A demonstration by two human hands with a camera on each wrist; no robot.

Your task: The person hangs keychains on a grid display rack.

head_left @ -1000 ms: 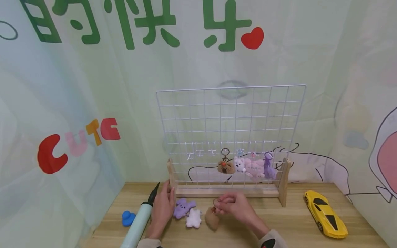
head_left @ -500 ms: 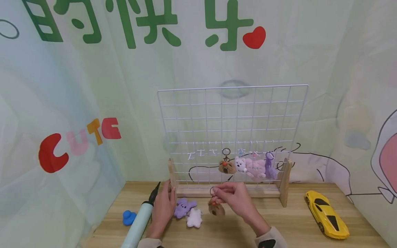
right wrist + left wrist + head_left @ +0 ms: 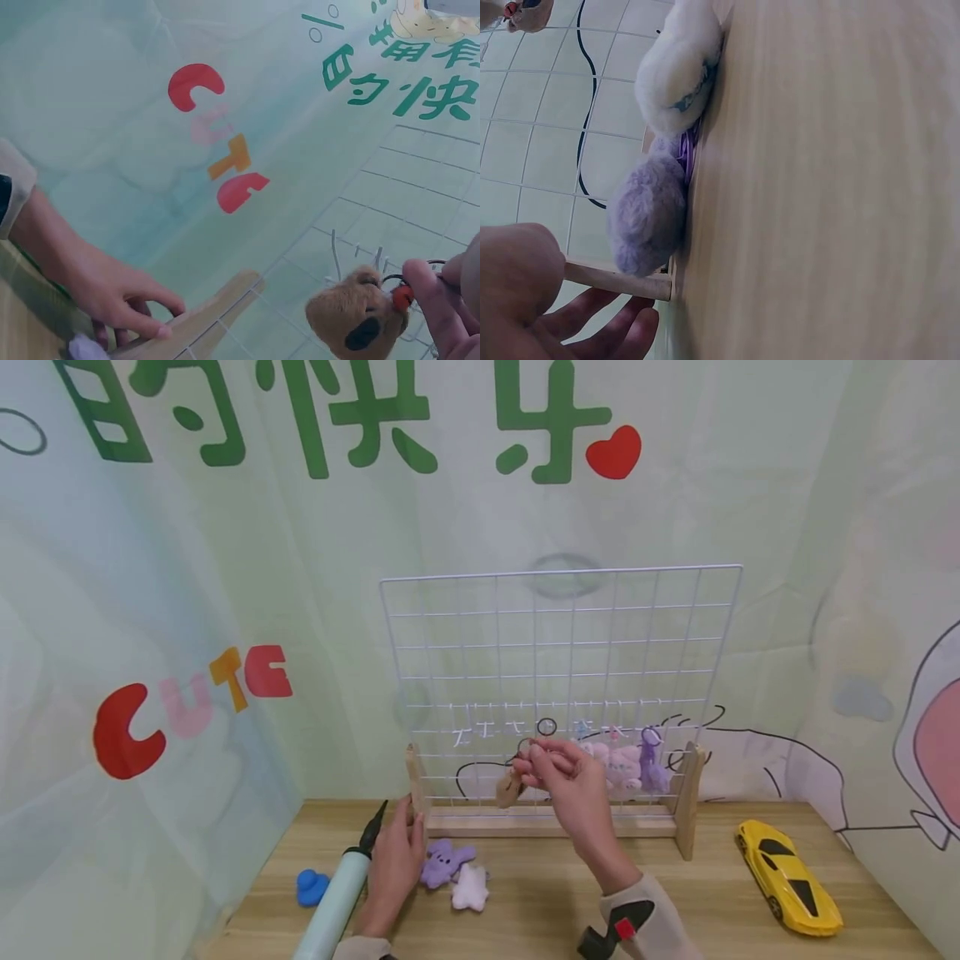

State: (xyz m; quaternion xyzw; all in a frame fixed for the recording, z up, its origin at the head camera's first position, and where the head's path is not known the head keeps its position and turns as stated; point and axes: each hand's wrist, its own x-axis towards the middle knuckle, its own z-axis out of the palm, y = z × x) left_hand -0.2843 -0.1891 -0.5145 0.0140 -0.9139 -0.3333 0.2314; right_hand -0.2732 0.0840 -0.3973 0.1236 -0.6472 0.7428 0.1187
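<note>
Fingers (image 3: 542,762) of the right hand (image 3: 576,793) pinch the ring (image 3: 525,745) of a brown plush (image 3: 508,788) just below the centre of the head view, thumb and forefinger together. The plush hangs tilted from them, in front of the lower part of the grid (image 3: 562,572); whether its ring touches any hook I cannot tell. At the lower right of the right wrist view it shows a dark oval patch (image 3: 364,334) and a red bit (image 3: 403,298) by the ring. In the left wrist view part of it appears in the upper left corner.

The left hand (image 3: 396,857), lower left of centre in the head view, grips the wooden post (image 3: 415,781) at the grid's end, thumb on one side and fingers on the other.

White hooks (image 3: 462,737) hang in a row along the grid, left of the right hand. A dark ring (image 3: 547,727) shows just above that hand, and right of it hang a pink plush (image 3: 624,768) and a long purple plush (image 3: 651,768).

On the table (image 3: 547,922), bottom centre, a purple plush (image 3: 444,865) touches a white plush (image 3: 471,888). A pump (image 3: 333,903) and a blue duck (image 3: 311,888) lie lower left, a yellow car (image 3: 791,881) lower right.
</note>
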